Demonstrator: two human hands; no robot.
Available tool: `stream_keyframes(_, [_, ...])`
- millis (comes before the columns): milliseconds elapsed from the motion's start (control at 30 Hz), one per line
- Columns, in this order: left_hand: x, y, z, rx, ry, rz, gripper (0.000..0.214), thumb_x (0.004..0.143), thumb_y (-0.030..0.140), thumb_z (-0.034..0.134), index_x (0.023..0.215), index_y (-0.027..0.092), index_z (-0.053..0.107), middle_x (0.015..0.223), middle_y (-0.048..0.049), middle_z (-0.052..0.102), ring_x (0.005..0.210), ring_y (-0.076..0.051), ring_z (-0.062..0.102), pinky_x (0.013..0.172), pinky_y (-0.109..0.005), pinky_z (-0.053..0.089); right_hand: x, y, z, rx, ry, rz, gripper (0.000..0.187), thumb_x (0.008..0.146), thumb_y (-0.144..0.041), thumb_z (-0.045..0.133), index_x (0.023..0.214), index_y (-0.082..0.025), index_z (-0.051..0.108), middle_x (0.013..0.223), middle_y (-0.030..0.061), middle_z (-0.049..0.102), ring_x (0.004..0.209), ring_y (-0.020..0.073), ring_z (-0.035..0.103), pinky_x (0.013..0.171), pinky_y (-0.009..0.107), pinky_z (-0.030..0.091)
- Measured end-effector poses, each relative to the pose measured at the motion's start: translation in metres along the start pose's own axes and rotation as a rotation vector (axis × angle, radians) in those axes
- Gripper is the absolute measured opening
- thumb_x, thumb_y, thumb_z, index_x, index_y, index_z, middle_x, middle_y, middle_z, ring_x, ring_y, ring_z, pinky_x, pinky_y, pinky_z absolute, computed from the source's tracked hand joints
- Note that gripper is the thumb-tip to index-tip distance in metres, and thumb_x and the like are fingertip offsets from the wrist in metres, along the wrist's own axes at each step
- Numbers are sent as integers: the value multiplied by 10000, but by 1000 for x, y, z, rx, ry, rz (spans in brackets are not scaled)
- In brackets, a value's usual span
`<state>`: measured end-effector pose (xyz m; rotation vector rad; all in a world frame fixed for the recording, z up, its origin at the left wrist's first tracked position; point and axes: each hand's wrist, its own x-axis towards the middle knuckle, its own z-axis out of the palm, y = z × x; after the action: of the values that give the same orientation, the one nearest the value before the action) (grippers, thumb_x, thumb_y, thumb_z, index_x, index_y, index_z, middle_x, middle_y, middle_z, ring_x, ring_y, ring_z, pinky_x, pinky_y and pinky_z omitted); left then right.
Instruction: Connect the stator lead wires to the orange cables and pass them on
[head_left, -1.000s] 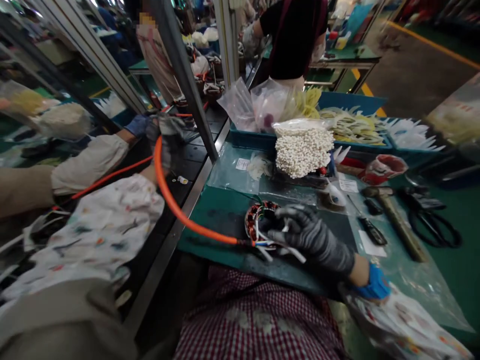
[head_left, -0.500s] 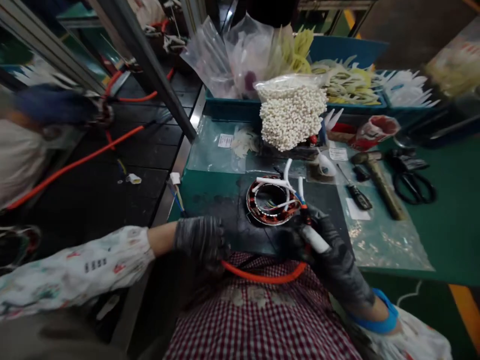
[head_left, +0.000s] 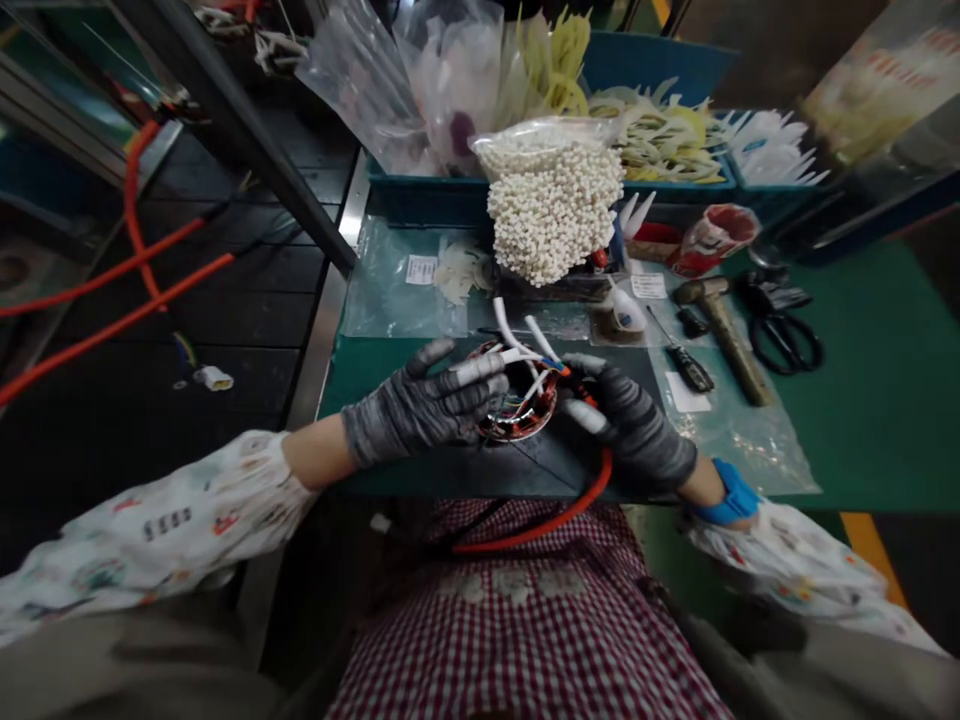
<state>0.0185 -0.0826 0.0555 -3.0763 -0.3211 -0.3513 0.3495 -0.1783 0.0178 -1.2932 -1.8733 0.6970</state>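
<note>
A motor stator [head_left: 517, 428], a ring wound with copper coils, lies on the dark mat at the table's front. White sleeving tubes [head_left: 510, 325] and thin coloured wires rise from it. My left hand [head_left: 427, 400], in a grey striped glove, reaches over the ring's left side with fingers stretched out and thumb apart, its fingertips by the white tubes. Beside the ring's right edge, my gloved right hand [head_left: 630, 420] closes its fingers around the end of an orange cable [head_left: 555, 522], where the wires come out. The cable loops down over the checked apron. Part of the ring is hidden under my left hand.
Behind the stator sits a bag of white beaded pieces [head_left: 551, 220], in front of blue bins [head_left: 427, 200]. To the right lie a screwdriver [head_left: 690, 368], a hammer [head_left: 727, 345] and scissors [head_left: 784, 340]. Orange cables [head_left: 180, 290] cross the dark conveyor on the left.
My left hand has left the lower cable and moved up and right onto the stator, its fingers opening out. My right hand has shifted up along the cable toward the ring. The view has shifted.
</note>
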Motion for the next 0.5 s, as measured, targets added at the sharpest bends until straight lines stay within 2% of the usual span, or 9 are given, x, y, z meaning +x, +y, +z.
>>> stream_keyframes(67, [-11,9,-7,55,44,-13,302,1123,281,612,1414,312,686,1475,-60,774,1440,-268,689,1342,-539,421,21,3,-2,-103,-29,-162,584,1118,-457,680,1660,-310,520,1499,137,710,1312,328,738,1109,560,654])
stream_keyframes(133, [-21,14,-18,99,26,-68,341,1116,241,607,1450,283,666,1469,-79,778,1407,-260,711,1330,-531,448,47,2,-2,-250,-87,-392,575,1138,-442,645,1682,-318,502,1550,150,675,1353,342,703,1102,567,642])
stream_keyframes(267, [-29,9,-37,123,-29,-80,345,1093,119,556,1370,263,703,1495,-55,767,1392,-217,715,1369,-518,418,101,-17,0,-510,-387,-827,539,1160,-507,578,1643,-268,554,1533,148,700,1327,352,675,1057,566,625])
stream_keyframes(367, [-25,-3,-43,39,-88,-61,347,1088,142,566,1312,330,752,1489,-8,769,1412,-220,700,1401,-550,369,130,-36,6,-626,-566,-905,376,1165,-393,561,1457,-210,711,1514,159,705,1305,350,672,1046,573,620])
stream_keyframes(433, [-18,-9,-43,-41,-134,-70,398,1084,136,569,1340,376,756,1447,22,788,1415,-228,697,1397,-581,368,135,-45,10,-658,-600,-883,285,1151,-314,567,1311,-212,779,1495,135,719,1301,343,675,1065,577,610])
stream_keyframes(500, [-10,-12,-43,-89,-138,-58,425,1082,117,543,1335,370,770,1383,25,815,1407,-237,701,1388,-581,383,130,-48,10,-634,-605,-845,241,1144,-316,587,1260,-270,794,1493,75,732,1319,322,675,1100,561,599])
